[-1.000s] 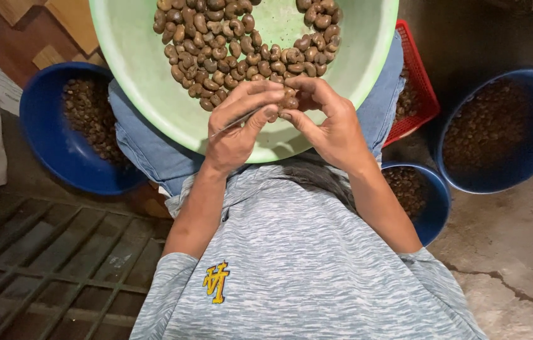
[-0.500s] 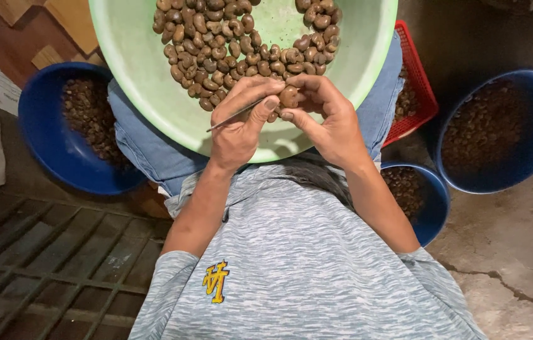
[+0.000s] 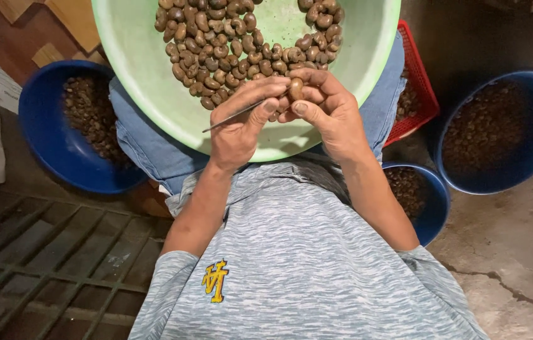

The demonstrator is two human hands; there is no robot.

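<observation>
- Pinching one nut (image 3: pixel 296 88), the right hand (image 3: pixel 329 113) steadies it over the green basin (image 3: pixel 147 75).
- Left hand (image 3: pixel 238 129) fingers grip a thin pick (image 3: pixel 235 115), tip against the nut.

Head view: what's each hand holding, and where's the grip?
Left hand holds a thin metal pick, grip near its working end. Right hand pinches one brown nut between fingertips, above the green basin.

The big green basin (image 3: pixel 140 69) looks like smooth, slightly glossy plastic; the thin pick (image 3: pixel 232 116) is metal; the nuts (image 3: pixel 216 50) look matt and rough.
</observation>
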